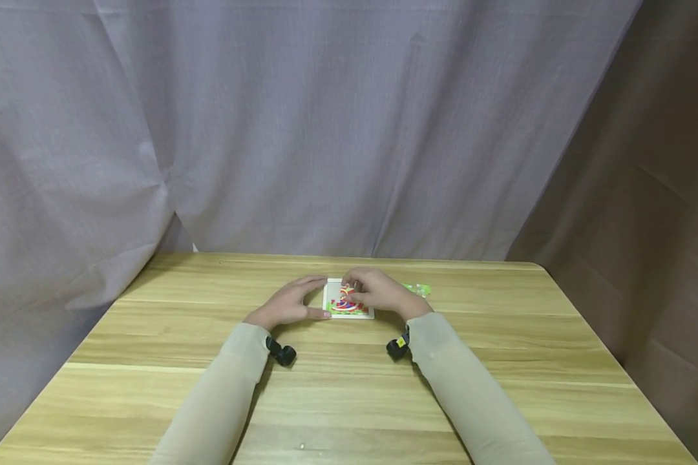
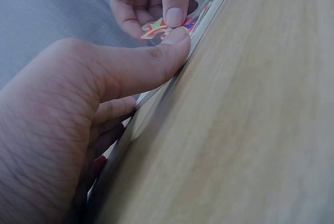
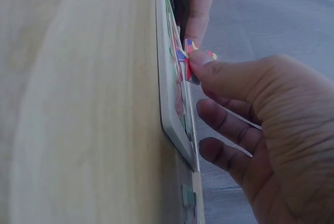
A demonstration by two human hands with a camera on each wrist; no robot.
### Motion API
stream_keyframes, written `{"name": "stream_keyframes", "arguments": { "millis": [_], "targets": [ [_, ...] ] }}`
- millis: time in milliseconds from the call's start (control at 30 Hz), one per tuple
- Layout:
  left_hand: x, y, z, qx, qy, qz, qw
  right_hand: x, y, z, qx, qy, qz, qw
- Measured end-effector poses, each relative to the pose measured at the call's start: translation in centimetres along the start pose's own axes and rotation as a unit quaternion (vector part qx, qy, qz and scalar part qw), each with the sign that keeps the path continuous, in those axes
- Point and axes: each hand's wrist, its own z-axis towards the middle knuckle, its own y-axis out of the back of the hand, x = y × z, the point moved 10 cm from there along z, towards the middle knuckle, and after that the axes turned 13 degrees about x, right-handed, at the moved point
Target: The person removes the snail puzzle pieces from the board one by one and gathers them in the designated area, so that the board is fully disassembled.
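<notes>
Taking 12 o'clock as straight away from you and the tray as the dial's centre, the white-framed puzzle tray [image 1: 351, 316] lies flat on the wood-grain surface [image 1: 326, 387], toward its far edge. Your left hand [image 1: 287, 303] is at the tray's 9 o'clock, its fingers and thumb spread wide: the thumb touches the frame's corner near 8 o'clock, while the fingertips reach the corner near 10 o'clock.

Your right hand [image 1: 380, 290] comes in over the tray from 3 o'clock. Its thumb and fingers are narrowed in a pinch on a red, yellow and blue puzzle piece [image 3: 190, 71], which is tilted above the tray's middle; you can't tell from these views whether its lower edge touches the pieces below. The other fingers of that hand are bent and spread apart beneath the thumb.

Inside the frame, a colourful picture section [image 1: 349, 309] fills the 6 o'clock side, and bare grey backing [image 1: 333, 289] shows toward 10 o'clock. Loose green pieces [image 1: 422, 289] lie on the surface at 3 o'clock, just beyond your right wrist. Both your sleeves [image 1: 215, 400] are pale, and a grey curtain [image 1: 326, 129] hangs at 12 o'clock.
</notes>
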Motion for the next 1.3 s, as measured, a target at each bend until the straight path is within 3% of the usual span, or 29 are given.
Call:
{"name": "stream_keyframes", "arguments": {
  "millis": [800, 1067, 1300],
  "targets": [
    [-0.3, 0.0, -0.2, 0.001, 0.003, -0.001, 1.0, 0.4, 0.0, -0.3, -0.003, 0.027, 0.041, 0.9988],
    [-0.3, 0.1, -0.1, 0.0, 0.0, 0.002, 1.0, 0.2, 1.0, -1.5, -0.041, 0.026, 0.049, 0.9976],
    [-0.2, 0.1, -0.2, -0.003, -0.001, 0.004, 1.0, -1.3, 1.6, -3.1, -0.062, 0.014, 0.063, 0.996]
  ]
}}
